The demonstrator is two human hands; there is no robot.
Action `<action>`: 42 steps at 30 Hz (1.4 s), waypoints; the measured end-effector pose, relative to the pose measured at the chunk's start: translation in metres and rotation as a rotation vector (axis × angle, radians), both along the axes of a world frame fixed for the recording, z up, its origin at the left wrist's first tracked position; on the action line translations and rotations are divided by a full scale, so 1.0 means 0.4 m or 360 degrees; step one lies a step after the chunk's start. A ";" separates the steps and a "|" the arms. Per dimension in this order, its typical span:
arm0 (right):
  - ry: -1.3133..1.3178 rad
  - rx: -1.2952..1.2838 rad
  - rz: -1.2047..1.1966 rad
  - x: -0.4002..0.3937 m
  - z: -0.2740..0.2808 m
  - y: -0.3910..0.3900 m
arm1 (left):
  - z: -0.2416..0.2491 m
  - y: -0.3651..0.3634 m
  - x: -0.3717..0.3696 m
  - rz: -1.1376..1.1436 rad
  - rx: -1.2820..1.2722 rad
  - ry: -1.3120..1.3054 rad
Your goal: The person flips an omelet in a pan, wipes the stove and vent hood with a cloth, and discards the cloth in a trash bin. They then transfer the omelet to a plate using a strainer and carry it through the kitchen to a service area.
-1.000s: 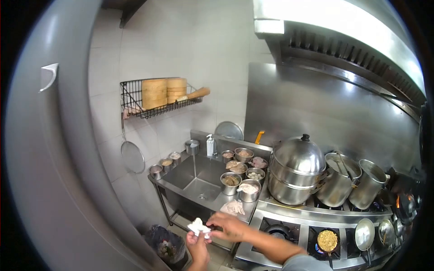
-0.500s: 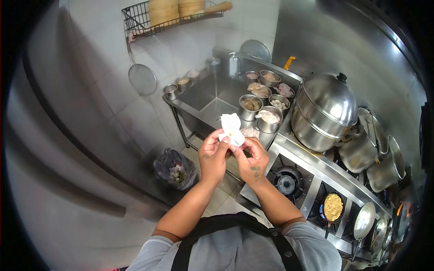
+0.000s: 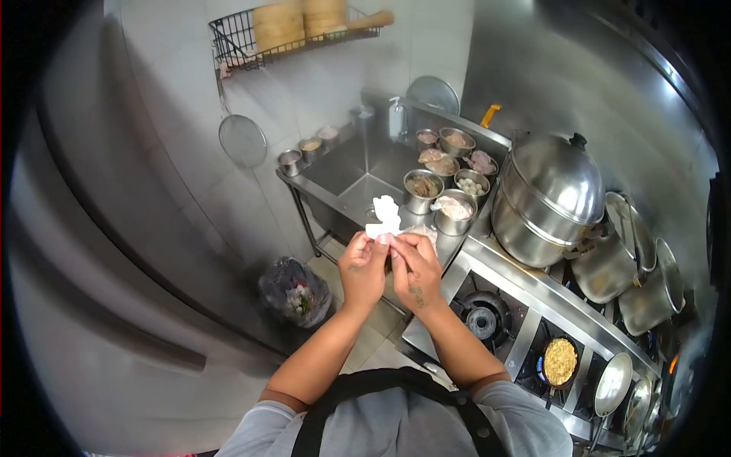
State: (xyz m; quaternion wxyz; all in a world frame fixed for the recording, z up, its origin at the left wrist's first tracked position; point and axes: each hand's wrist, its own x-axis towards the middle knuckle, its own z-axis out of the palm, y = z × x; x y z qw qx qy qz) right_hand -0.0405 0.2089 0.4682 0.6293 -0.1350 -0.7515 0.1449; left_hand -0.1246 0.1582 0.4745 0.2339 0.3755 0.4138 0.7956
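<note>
Left hand [image 3: 363, 272], right hand [image 3: 417, 274], pinched white paper [image 3: 386, 212] perhaps, blurred wrist marks [image 3: 416, 296].

The right bare hand [image 3: 419, 273] shifted left, closer to the left bare hand [image 3: 364, 268]. The small, thin white sheet [image 3: 387, 213], previously spread in broad flaps, became narrower and unevenly bunched. The camera view tilted downward from its first position, exposing the gray fabric shirt [image 3: 381, 419] and black straps [image 3: 480, 430].

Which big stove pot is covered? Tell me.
The steamer pot nearest the sink: it wears a domed lid, while the two pots beyond it stand open.
</note>
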 end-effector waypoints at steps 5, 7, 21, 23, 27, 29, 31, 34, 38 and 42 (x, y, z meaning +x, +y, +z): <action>-0.0434 0.0384 -0.0286 0.016 0.057 0.009 | 0.002 0.009 -0.038 0.0484 -0.0092 0.0689; -0.0514 0.0554 -0.0348 0.018 0.086 0.014 | -0.001 0.003 -0.068 0.0448 -0.0273 0.0856; 0.0304 0.0807 -0.0628 -0.057 0.529 0.129 | 0.170 -0.105 -0.030 0.0326 0.0520 0.0396; 0.0800 0.0765 -0.0654 -0.040 0.713 0.182 | 0.121 -0.138 -0.030 0.0418 0.0389 0.0706; 0.1353 0.0814 -0.0623 -0.037 1.014 0.189 | 0.047 -0.187 -0.027 0.0437 0.0180 0.0810; 0.1439 0.0791 -0.0562 -0.063 1.084 0.186 | 0.016 -0.206 -0.039 0.0408 0.0007 0.0764; 0.1471 0.0748 -0.0540 -0.083 1.107 0.199 | 0.001 -0.227 -0.048 0.0453 -0.0029 0.0787; 0.1572 0.0845 -0.0561 -0.111 1.119 0.196 | -0.003 -0.248 -0.062 0.0563 -0.0073 0.0838; 0.1421 0.0693 -0.0541 -0.165 1.107 0.206 | 0.002 -0.271 -0.044 0.0473 -0.0304 0.0716; 0.1077 0.0547 -0.0393 -0.232 1.079 0.249 | 0.008 -0.283 -0.024 0.0352 -0.0448 0.0642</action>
